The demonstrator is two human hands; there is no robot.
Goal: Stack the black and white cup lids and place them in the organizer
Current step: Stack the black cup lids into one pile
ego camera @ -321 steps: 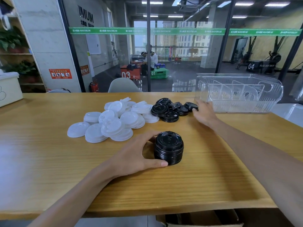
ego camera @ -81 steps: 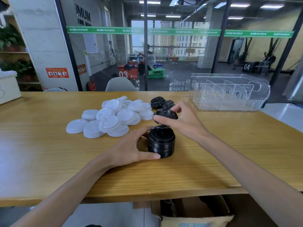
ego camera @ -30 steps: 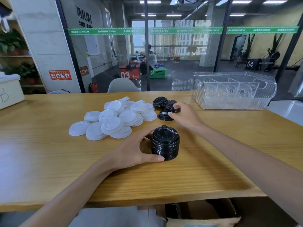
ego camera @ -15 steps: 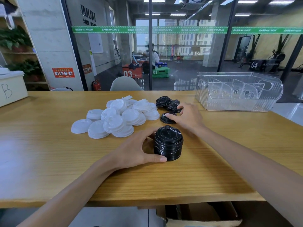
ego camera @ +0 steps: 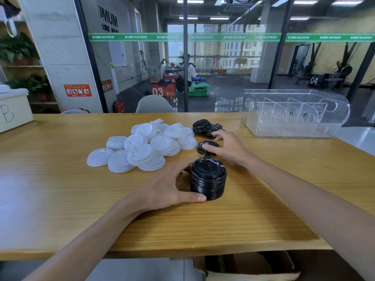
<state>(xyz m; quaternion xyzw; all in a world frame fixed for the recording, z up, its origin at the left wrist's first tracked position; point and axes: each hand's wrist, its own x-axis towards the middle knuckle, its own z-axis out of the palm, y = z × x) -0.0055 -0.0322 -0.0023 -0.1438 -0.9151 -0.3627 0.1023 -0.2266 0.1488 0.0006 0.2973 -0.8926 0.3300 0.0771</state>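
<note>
A stack of black lids is standing on the wooden tabletop near its front edge, and the left hand is cupping it, thumb and fingers curled round its left side. Just behind it a single black lid is lying flat, with the right hand reaching over it, thumb and forefinger pinching its right rim. A few more loose black lids are sitting farther back, partly covered by that hand's fingers. To the left, a heap of white lids is spreading across the tabletop, overlapping so that their number is hard to make out. The clear organizer is waiting at the back right, well apart from the stack; its dividers are showing through its walls. A white box is sitting at the far left, cut off by the frame, and a cardboard box is peeking from under the front edge.
</note>
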